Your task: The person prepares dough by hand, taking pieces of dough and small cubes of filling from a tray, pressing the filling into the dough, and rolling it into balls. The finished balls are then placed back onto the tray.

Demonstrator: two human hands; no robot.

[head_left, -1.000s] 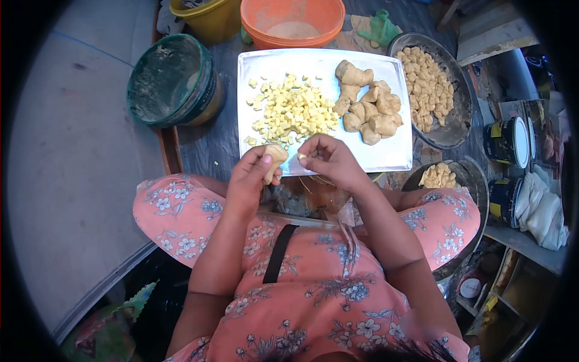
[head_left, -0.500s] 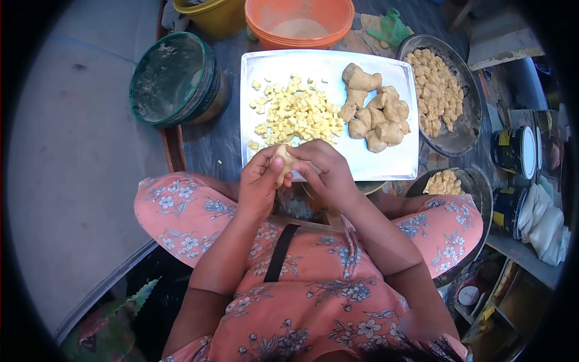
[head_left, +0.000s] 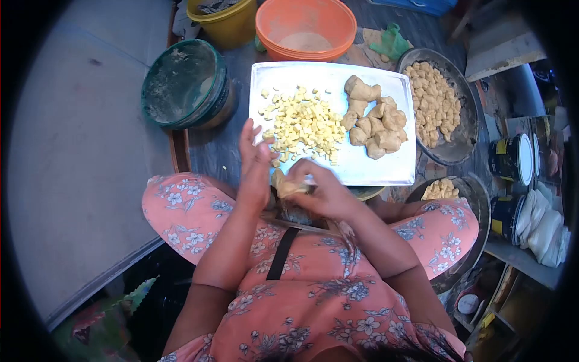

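Observation:
My right hand (head_left: 322, 192) is closed around a piece of dough (head_left: 286, 186), just in front of the tray's near edge; motion blurs its fingers a little. To its left, my left hand (head_left: 256, 164) is raised with the fingers apart, holding nothing, near the tray's lower left corner. On the silver tray (head_left: 386, 172) lies a heap of small yellow cubes (head_left: 304, 123), perhaps butter or cheese, at the left. Several larger lumps of dough (head_left: 386, 123) sit at the tray's right side.
Right of the tray stands a dark round pan (head_left: 457, 152) full of small dough pieces (head_left: 431, 96). More dough (head_left: 441, 189) lies in a basin by my right knee. Behind are an orange tub (head_left: 306, 30), a yellow bucket (head_left: 229, 24) and a green bucket (head_left: 181, 84).
My hands have come apart. The left has let go of the dough, opened and risen, while the right has kept the dough and moved slightly down. The whole view has shifted a little.

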